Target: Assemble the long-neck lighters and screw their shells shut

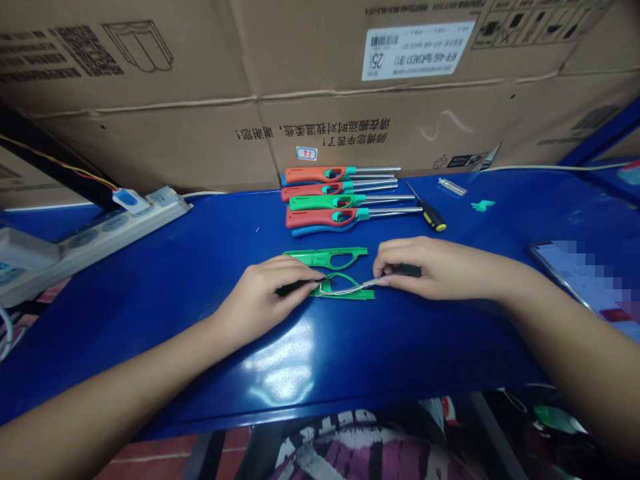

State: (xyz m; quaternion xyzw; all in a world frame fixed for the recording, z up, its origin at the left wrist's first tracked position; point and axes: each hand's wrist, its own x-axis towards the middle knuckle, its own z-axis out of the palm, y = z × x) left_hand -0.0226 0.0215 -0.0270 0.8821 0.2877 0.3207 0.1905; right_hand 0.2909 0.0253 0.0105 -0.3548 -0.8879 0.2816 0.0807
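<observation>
My left hand [273, 287] is closed, pinching a dark part at one end of a thin whitish wire [344, 291]. At the other end my right hand [413, 268] pinches the wire with thumb and fingers; a dark piece shows within its grip. The wire spans the gap between both hands, over the lower green lighter shell half [369, 295]. Part of that half is hidden behind my left fingers. Just beyond it lies another green lighter shell half [325, 257] with an oval trigger opening.
Several assembled long-nosed lighters [325, 217] lie in a stack at the back. Right of them are a screwdriver [433, 217], a small metal piece [453, 187] and a turquoise trigger part [483, 205]. A power strip [115, 230] stands left, a phone [575, 273] right. Cardboard [190, 140] walls the back.
</observation>
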